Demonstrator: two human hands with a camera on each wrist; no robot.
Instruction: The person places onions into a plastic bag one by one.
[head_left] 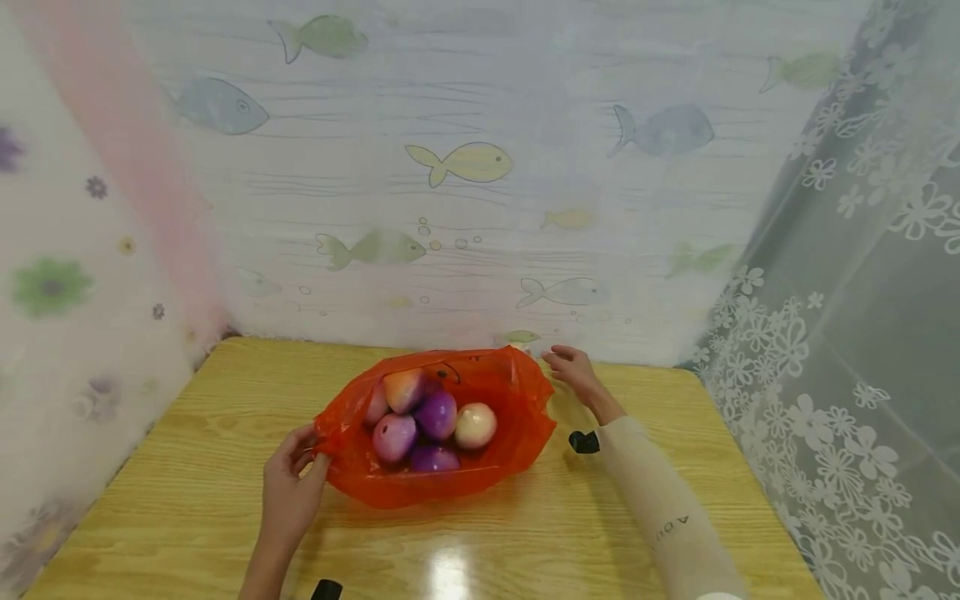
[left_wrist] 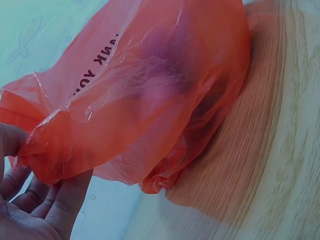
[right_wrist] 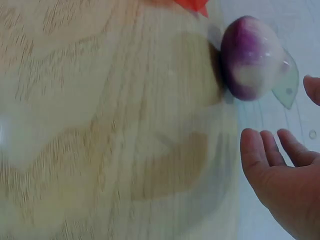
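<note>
My left hand (head_left: pixel 292 479) pinches the left edge of a thin red plastic bag (head_left: pixel 487 487), which spreads wide at the top. Inside lie several round, glossy pieces: purple ones (head_left: pixel 435 415), a cream-white one (head_left: pixel 476 426) and an orange-tinted one (head_left: pixel 404 390). Behind the bag, at the table's back edge, sits a purple-and-white, onion-like round piece (right_wrist: pixel 252 57), mostly hidden by the bag in the head view. Close to it, my right hand (head_left: pixel 576 372) reaches out with fingers extended and apart from it, holding nothing. Dark print shows on the bag in the left wrist view.
A wood-grain table (head_left: pixel 187 467) bears everything. Behind it hangs a white sheet printed with fish (head_left: pixel 461 162); a lace-patterned curtain (head_left: pixel 847 375) borders the right side. Small black blocks (head_left: pixel 583 442) sit by each wrist.
</note>
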